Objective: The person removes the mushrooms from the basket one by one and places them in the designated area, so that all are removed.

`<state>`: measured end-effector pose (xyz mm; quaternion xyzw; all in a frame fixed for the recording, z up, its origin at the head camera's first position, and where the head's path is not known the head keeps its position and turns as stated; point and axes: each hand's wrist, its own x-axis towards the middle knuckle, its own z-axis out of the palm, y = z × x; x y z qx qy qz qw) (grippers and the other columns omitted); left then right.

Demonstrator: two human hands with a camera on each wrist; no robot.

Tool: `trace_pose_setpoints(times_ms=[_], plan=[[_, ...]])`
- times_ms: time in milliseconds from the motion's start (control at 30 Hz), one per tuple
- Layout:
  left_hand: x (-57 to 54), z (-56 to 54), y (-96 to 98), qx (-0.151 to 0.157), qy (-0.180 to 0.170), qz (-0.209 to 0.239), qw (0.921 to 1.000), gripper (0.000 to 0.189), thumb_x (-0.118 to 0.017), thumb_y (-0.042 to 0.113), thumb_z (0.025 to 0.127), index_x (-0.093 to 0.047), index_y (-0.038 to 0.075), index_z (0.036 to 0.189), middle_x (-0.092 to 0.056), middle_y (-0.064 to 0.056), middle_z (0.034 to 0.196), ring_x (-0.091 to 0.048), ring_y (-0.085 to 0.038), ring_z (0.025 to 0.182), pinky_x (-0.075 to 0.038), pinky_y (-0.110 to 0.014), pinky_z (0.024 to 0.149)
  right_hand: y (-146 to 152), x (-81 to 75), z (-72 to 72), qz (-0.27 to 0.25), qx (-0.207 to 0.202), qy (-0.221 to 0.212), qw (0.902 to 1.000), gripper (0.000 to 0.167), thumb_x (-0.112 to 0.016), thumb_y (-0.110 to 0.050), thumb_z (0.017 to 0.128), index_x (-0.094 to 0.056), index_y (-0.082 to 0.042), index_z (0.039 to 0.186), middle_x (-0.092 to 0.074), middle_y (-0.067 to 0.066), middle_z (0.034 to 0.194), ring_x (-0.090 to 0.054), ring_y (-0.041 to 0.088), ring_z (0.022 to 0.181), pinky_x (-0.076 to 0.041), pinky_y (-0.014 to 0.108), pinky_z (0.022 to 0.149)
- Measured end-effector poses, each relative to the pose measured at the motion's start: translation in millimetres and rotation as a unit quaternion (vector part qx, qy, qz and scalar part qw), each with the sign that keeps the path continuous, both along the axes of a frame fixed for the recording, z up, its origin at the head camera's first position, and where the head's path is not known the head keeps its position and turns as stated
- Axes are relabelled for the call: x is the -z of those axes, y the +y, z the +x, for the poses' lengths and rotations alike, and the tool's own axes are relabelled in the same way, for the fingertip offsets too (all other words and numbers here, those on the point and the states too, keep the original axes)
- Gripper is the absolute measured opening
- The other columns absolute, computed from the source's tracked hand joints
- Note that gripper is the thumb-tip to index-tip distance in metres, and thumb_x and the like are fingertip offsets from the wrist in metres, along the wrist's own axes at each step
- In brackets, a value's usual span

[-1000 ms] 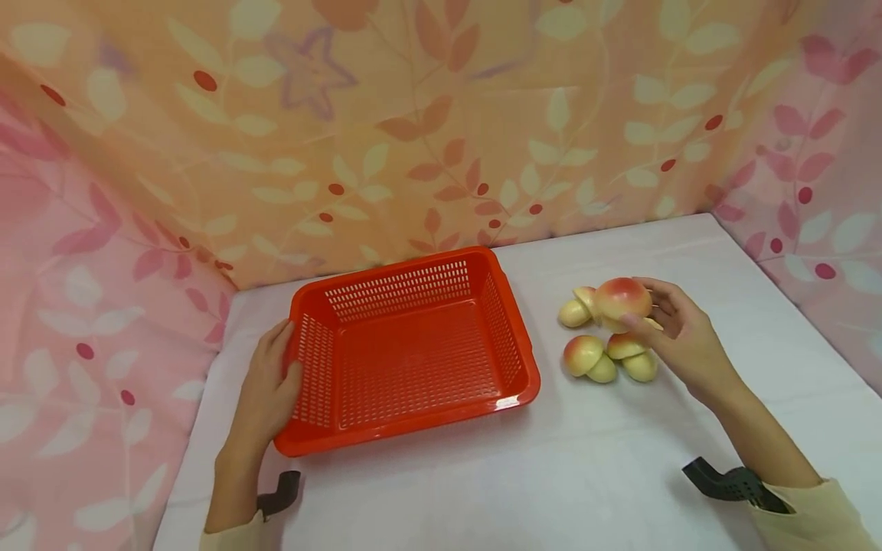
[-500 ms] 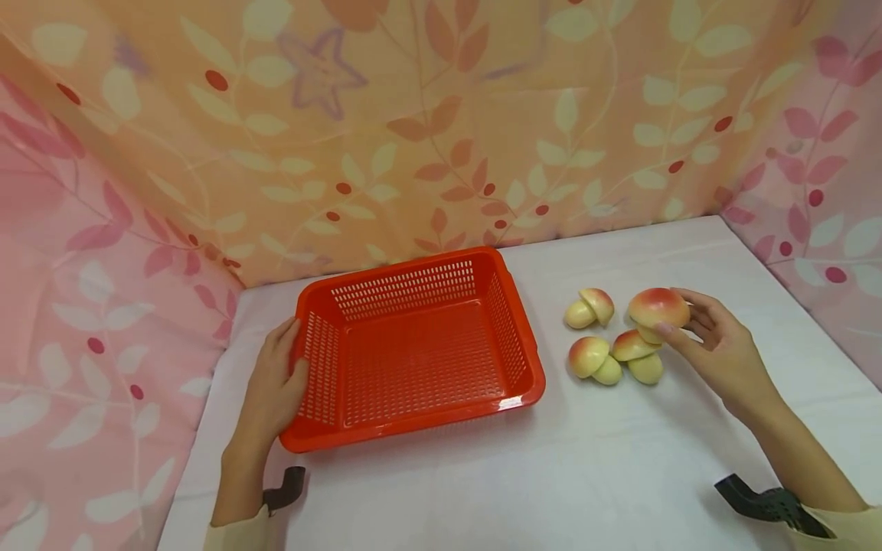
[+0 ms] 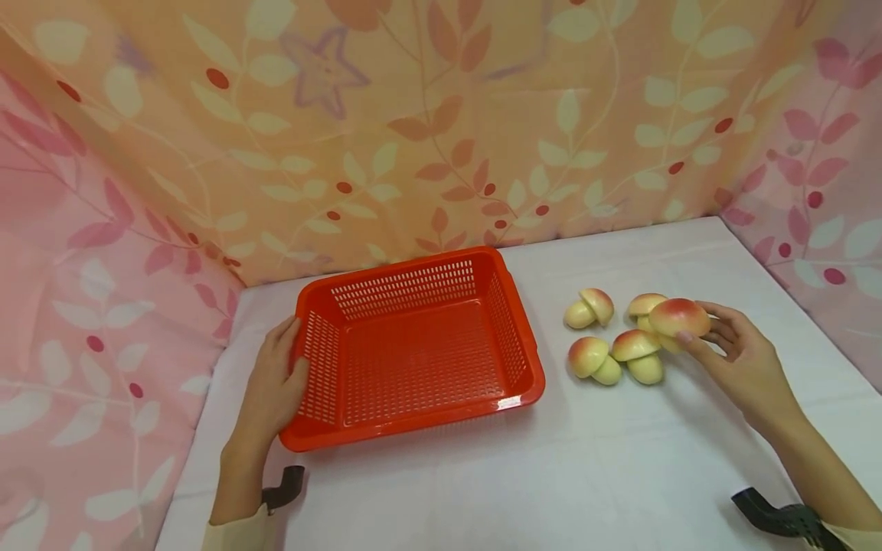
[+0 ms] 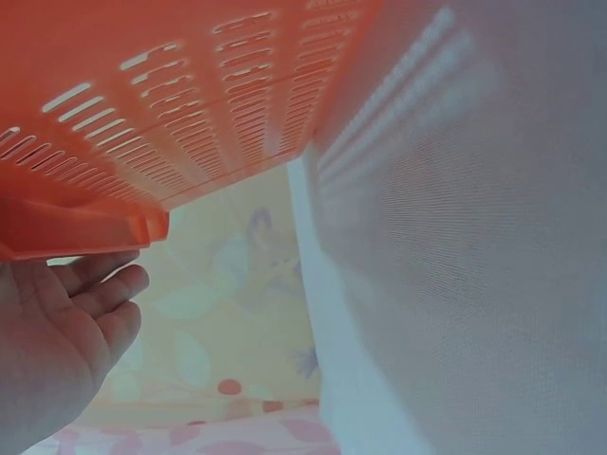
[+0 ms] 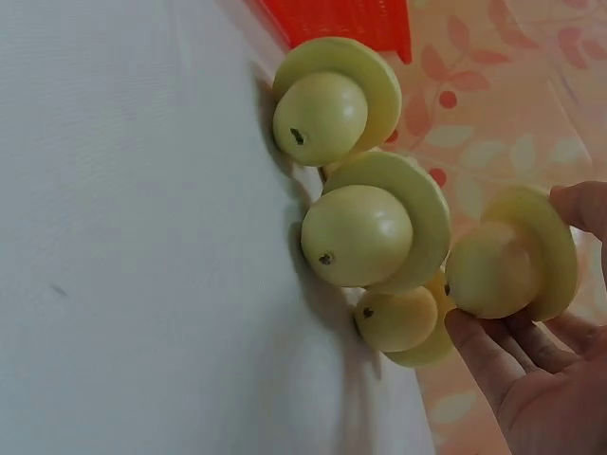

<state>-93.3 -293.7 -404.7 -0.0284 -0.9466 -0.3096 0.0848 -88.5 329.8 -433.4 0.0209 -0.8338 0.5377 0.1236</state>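
Note:
My right hand [image 3: 747, 367] pinches a toy mushroom [image 3: 678, 317] by its red-blushed cap, thumb on the near side and fingers behind. In the right wrist view this mushroom [image 5: 498, 270] hangs off the table, its round pale stem facing the camera. Several like mushrooms lie close together to its left; one of them [image 3: 637, 356] is just beside it, and another [image 3: 642, 306] is partly covered by it. At the left, my left hand [image 3: 276, 386] holds the side rim of a red plastic basket [image 3: 413, 436]. The left wrist view has its fingers [image 4: 114, 294] under that rim, thumb hidden.
Two more mushrooms [image 3: 589, 308] lie between the basket and the right hand's group. White cloth [image 3: 482, 490] covers the table. Floral fabric walls [image 3: 441, 138] stand close along the back and both sides. Each wrist wears a black strap-like piece [image 3: 284, 488].
My right hand has moved right and slightly nearer with the mushroom, uncovering the mushrooms behind it. The left hand keeps its place on the basket; the head view shifted slightly at first.

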Motion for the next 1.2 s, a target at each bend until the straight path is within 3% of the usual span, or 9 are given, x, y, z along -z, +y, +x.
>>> trace_pose_setpoints(times_ms=[100,333,500,733,833,900,1000,1167,1200], plan=[[0.0,-0.3,-0.1,-0.001,0.0,0.005,1.0,0.064,-0.047,0.007,0.102,-0.034,0.002,0.164,-0.035,-0.023,0.168,-0.034,-0.048,0.154,-0.031,-0.075,0.121,3.8,3.0,1.9,0.003,0.005,-0.001,1.0,0.056,-0.072,0.003,0.095,-0.056,-0.021,0.143,-0.064,-0.03,0.122,-0.06,-0.013,0.108,-0.047,-0.003,0.089],[5.5,0.9,1.4,0.005,0.003,0.004,1.0,0.064,-0.047,0.005,0.1,-0.035,0.0,0.163,-0.036,-0.024,0.167,-0.034,-0.047,0.154,-0.031,-0.074,0.122,21.7,4.5,13.9,0.074,0.024,-0.054,0.9955,0.052,-0.073,-0.016,0.099,-0.052,-0.026,0.144,-0.057,-0.037,0.115,-0.055,-0.026,0.101,-0.041,-0.005,0.081],[5.9,3.7,2.9,0.003,0.005,-0.002,1.0,0.064,-0.046,0.006,0.101,-0.035,0.001,0.163,-0.036,-0.023,0.167,-0.034,-0.047,0.154,-0.032,-0.074,0.121,30.5,5.4,13.4,0.096,0.028,-0.081,0.9917,0.051,-0.074,-0.023,0.099,-0.051,-0.025,0.144,-0.057,-0.039,0.111,-0.054,-0.028,0.098,-0.039,-0.002,0.076],[2.2,2.2,1.1,0.001,0.005,-0.004,1.0,0.064,-0.047,0.006,0.101,-0.035,0.002,0.164,-0.035,-0.022,0.168,-0.034,-0.047,0.154,-0.031,-0.074,0.121,34.1,7.9,8.0,0.166,0.022,-0.129,0.9774,0.067,-0.073,-0.038,0.099,-0.047,-0.005,0.151,-0.05,-0.044,0.102,-0.046,-0.032,0.092,-0.037,0.007,0.068],[0.8,0.7,0.6,0.003,0.004,-0.003,1.0,0.064,-0.048,0.005,0.101,-0.035,0.001,0.163,-0.036,-0.023,0.167,-0.034,-0.047,0.154,-0.031,-0.074,0.122,33.5,8.5,6.8,0.19,0.021,-0.138,0.9719,0.07,-0.072,-0.042,0.098,-0.048,-0.003,0.151,-0.065,-0.025,0.11,-0.043,-0.032,0.089,-0.036,0.01,0.066],[0.0,-0.2,0.0,0.004,0.003,-0.002,1.0,0.064,-0.048,0.005,0.101,-0.035,0.001,0.164,-0.035,-0.023,0.167,-0.034,-0.047,0.154,-0.031,-0.074,0.122,33.0,8.8,6.2,0.196,0.019,-0.141,0.9702,0.071,-0.071,-0.043,0.099,-0.047,-0.003,0.152,-0.072,0.001,0.118,-0.042,-0.032,0.088,-0.036,0.012,0.065],[1.9,0.6,1.0,0.003,0.003,-0.001,1.0,0.064,-0.048,0.005,0.101,-0.034,0.001,0.164,-0.035,-0.023,0.168,-0.034,-0.047,0.155,-0.031,-0.074,0.122,34.7,8.9,6.0,0.208,0.017,-0.148,0.9667,0.073,-0.07,-0.044,0.099,-0.046,-0.001,0.152,-0.065,0.034,0.131,-0.039,-0.034,0.087,-0.035,0.012,0.065],[3.0,0.8,0.8,-0.001,0.001,-0.008,1.0,0.065,-0.048,0.006,0.101,-0.033,0.002,0.164,-0.035,-0.023,0.168,-0.034,-0.047,0.154,-0.032,-0.075,0.121,35.9,10.2,3.0,0.229,0.012,-0.172,0.958,0.077,-0.069,-0.049,0.099,-0.046,0.002,0.152,-0.065,0.037,0.131,-0.038,-0.032,0.086,-0.037,0.015,0.064],[3.1,0.7,0.9,-0.002,0.0,-0.008,1.0,0.065,-0.047,0.006,0.102,-0.033,0.002,0.164,-0.035,-0.023,0.168,-0.034,-0.047,0.154,-0.032,-0.075,0.121,35.7,10.3,2.5,0.233,0.011,-0.175,0.9565,0.078,-0.068,-0.05,0.099,-0.046,0.003,0.152,-0.065,0.037,0.131,-0.047,-0.026,0.087,-0.042,0.019,0.067]])
